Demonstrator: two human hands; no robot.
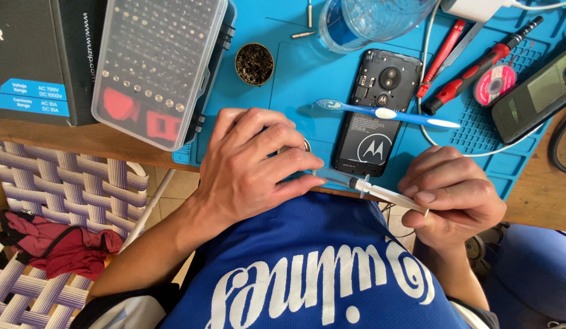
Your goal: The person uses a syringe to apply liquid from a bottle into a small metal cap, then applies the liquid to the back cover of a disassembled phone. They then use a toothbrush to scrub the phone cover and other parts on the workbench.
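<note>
Both hands work at the near edge of the blue mat (307,79), just in front of the person's body. The left hand (252,164) is curled, its fingertips pinched around the front end of a small syringe (362,186), and something small and round lies half hidden under these fingers; I cannot tell what it is. The right hand (453,192) is closed on the back end, with thumb and fingers on the white plunger. To do this step well, I think the left hand should rest its heel on the mat edge, so that the tip does not shake, and the right thumb should press slowly and only a little, because such a paste comes out suddenly. It is better to keep the tip low and close to the spot, and to stop pressing before lifting. The syringe lies nearly flat, its long axis running from left to right in the view, with the nozzle pointing to the left and slightly away from the person, and the plunger pointing to the right and toward the person. Beyond it, well apart, lies an open phone (374,116) with its back up, and a blue toothbrush (386,114) across it. A bit case (161,67) stands at the left of the mat.
</note>
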